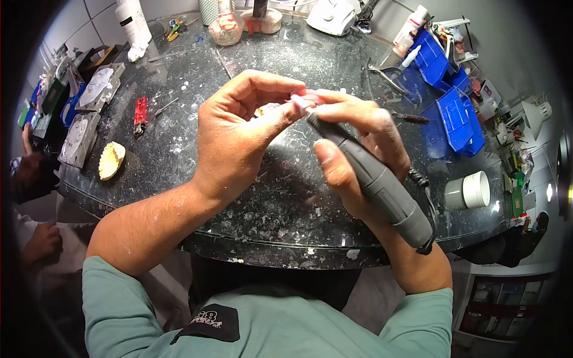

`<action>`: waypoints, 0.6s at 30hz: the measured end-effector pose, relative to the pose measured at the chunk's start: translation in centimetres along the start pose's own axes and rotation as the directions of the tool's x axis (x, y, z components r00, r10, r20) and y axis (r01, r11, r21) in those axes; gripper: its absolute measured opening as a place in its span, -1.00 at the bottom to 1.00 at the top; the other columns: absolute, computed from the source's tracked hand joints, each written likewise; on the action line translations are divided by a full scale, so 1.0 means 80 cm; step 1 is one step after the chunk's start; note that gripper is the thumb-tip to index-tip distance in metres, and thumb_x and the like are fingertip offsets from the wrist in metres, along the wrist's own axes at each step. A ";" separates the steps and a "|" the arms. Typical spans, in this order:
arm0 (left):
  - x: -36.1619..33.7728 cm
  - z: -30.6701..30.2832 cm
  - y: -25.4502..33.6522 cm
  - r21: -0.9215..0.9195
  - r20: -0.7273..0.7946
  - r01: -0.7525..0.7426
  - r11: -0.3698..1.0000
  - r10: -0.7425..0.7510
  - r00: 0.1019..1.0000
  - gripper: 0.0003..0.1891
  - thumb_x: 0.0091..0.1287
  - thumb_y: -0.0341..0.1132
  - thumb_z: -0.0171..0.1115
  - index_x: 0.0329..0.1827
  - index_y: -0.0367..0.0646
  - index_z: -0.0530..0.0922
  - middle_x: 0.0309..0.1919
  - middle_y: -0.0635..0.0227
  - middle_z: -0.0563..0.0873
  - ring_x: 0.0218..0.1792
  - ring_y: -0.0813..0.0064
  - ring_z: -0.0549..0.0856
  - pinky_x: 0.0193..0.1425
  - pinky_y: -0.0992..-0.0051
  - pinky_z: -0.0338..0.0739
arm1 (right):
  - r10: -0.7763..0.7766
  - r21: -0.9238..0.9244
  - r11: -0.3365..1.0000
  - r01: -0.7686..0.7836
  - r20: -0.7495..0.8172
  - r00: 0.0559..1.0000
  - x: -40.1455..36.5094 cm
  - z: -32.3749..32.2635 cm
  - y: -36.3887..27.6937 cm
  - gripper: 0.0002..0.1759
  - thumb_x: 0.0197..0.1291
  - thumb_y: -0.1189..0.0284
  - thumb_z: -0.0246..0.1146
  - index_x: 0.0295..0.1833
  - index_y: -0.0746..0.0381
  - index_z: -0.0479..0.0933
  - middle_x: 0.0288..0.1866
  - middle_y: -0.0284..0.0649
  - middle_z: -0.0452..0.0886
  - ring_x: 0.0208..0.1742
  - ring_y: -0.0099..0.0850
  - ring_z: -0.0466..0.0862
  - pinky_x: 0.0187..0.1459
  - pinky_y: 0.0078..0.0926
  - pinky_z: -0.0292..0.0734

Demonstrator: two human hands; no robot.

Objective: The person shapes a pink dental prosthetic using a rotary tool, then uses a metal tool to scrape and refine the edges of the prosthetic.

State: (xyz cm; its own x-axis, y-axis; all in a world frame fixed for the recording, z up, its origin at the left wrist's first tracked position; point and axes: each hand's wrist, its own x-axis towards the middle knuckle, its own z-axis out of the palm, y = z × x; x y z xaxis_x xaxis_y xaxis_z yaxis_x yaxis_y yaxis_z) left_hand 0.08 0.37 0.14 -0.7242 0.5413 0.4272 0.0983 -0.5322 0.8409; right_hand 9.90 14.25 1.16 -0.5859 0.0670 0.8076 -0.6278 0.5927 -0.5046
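My left hand [233,131] is closed, pinching a small pink denture piece [303,101] between thumb and fingertips above the dark table. My right hand [373,134] is wrapped round a dark grey rotary handpiece [388,191], its working end pointing up and left against or very close to the pink piece. The fingertips of my right hand meet the same piece. Fingers hide most of its shape and the handpiece's tip. Something whitish and yellow [267,110] shows behind my left thumb; I cannot make out what it is.
On the dusty black table [286,221], a yellow dental cast [111,161] and a red-handled tool [140,113] lie left. Blue bins [458,119] and a white-lidded jar [476,190] stand right. A flask [227,28] is at the back. Another person's hand [43,243] shows at far left.
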 end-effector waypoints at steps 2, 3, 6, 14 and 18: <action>0.000 0.004 0.005 0.073 -0.007 0.023 0.997 -0.023 1.000 -0.85 0.27 -0.55 0.31 -0.12 -0.33 0.59 -0.21 0.23 0.75 -0.14 0.56 0.72 0.02 0.59 0.63 | 0.057 0.003 0.998 -0.057 -0.051 0.997 -0.002 0.000 0.000 -0.63 -0.04 0.66 0.32 -0.03 0.33 0.54 -0.07 -0.06 0.63 0.02 -0.24 0.65 0.02 -0.38 0.55; 0.000 0.003 0.004 0.073 -0.008 0.023 0.997 -0.022 1.000 -0.85 0.27 -0.55 0.31 -0.12 -0.33 0.59 -0.21 0.23 0.75 -0.14 0.56 0.72 0.02 0.59 0.63 | 0.057 0.002 0.998 -0.057 -0.050 0.997 -0.001 -0.001 0.001 -0.63 -0.04 0.66 0.32 -0.03 0.33 0.54 -0.07 -0.06 0.63 0.02 -0.24 0.65 0.02 -0.38 0.55; -0.001 0.002 0.002 0.052 -0.015 0.025 0.998 -0.025 1.000 -0.87 0.28 -0.55 0.31 -0.15 -0.33 0.58 -0.22 0.22 0.75 -0.15 0.57 0.72 -0.01 0.60 0.63 | -0.029 -0.034 0.999 0.030 0.023 0.999 0.002 0.000 -0.001 -0.65 -0.03 0.67 0.32 -0.04 0.33 0.55 -0.12 -0.08 0.64 -0.05 -0.22 0.66 0.00 -0.38 0.55; -0.001 -0.002 -0.002 0.078 -0.007 0.030 0.996 -0.029 1.000 -0.86 0.26 -0.54 0.33 -0.15 -0.30 0.59 -0.23 0.25 0.75 -0.16 0.61 0.71 -0.03 0.61 0.62 | -0.030 -0.053 0.998 0.034 0.068 0.997 0.002 -0.003 0.003 -0.57 -0.09 0.61 0.40 -0.01 0.25 0.58 -0.05 -0.10 0.65 0.09 -0.17 0.62 0.13 -0.31 0.50; 0.000 -0.001 -0.002 0.091 -0.011 0.046 0.995 -0.045 0.999 -0.86 0.26 -0.52 0.34 -0.16 -0.30 0.59 -0.23 0.27 0.75 -0.17 0.62 0.71 -0.03 0.62 0.61 | -0.006 -0.055 0.998 0.011 0.090 0.996 0.003 -0.007 0.000 -0.58 -0.09 0.61 0.39 -0.01 0.25 0.58 -0.04 -0.12 0.66 0.10 -0.16 0.61 0.15 -0.30 0.49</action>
State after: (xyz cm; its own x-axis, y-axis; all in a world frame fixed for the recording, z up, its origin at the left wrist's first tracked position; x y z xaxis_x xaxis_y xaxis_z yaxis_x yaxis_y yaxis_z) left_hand 0.01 0.34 -0.02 -0.7356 0.5574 0.3850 0.1262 -0.4456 0.8863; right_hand 10.04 14.74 1.52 -0.6256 -0.0091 0.7801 -0.6050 0.6369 -0.4778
